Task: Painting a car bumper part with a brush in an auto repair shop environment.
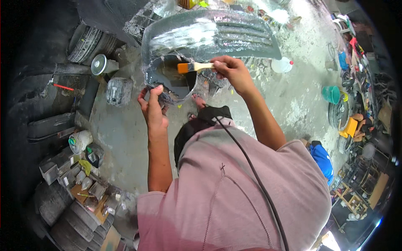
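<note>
A flat paintbrush with orange bristles and a pale handle is pinched in my right hand. Its bristles point left, above the opening of a dark-looking container with a ragged clear rim. Brownish-grey liquid shows inside. My left hand grips the container's near left edge, thumb on top. Just beyond lies a large grey panel with a glossy, wet-looking surface, a whitish patch and several long ridges. Whether the container touches the panel, I cannot tell.
On the concrete floor stand a lidded can, a grey block-like container and a white jug with a red cap. Tyres and tubs line the left. To the right are a green bucket and another person in blue.
</note>
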`<state>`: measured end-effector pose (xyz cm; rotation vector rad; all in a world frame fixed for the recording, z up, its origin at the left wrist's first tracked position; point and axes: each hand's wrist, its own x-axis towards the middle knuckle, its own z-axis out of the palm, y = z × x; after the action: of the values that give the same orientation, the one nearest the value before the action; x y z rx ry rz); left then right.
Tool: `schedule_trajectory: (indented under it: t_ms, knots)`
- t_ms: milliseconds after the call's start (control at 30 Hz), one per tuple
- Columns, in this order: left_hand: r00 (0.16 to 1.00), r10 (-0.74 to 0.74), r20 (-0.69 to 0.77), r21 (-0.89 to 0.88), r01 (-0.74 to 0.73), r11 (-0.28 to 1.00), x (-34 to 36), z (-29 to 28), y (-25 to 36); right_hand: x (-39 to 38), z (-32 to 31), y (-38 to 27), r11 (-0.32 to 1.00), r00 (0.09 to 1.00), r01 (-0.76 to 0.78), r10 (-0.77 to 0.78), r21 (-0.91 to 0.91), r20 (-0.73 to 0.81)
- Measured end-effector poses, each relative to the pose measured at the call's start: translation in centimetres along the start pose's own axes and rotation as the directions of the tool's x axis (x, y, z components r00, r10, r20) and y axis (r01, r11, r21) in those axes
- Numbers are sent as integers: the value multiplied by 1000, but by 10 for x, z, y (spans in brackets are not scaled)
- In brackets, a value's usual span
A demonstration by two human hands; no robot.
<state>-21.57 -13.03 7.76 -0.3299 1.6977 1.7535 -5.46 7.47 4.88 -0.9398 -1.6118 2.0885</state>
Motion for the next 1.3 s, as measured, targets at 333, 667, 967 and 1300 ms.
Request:
schedule_trajectory:
  t_ms: [333, 667, 967, 1300]
  knots:
    - [998, 55, 36, -222, -46, 974, -22, 24, -41, 47, -83, -54, 907, 960, 223, -269, -358, -82]
    - [996, 26, -83, -249, -46, 967, -56, 70, -84, 108, -85, 8, 366, 757, 612, -529, -701, 384]
    - [947, 20, -321, -296, -121, 947, -71, 126, -125, 119, -119, 19, 426, 691, 708, -584, -564, 426]
    - [884, 27, -466, -283, -178, 942, -84, 158, -145, 86, -132, -32, 240, 505, 860, -270, -451, 820]
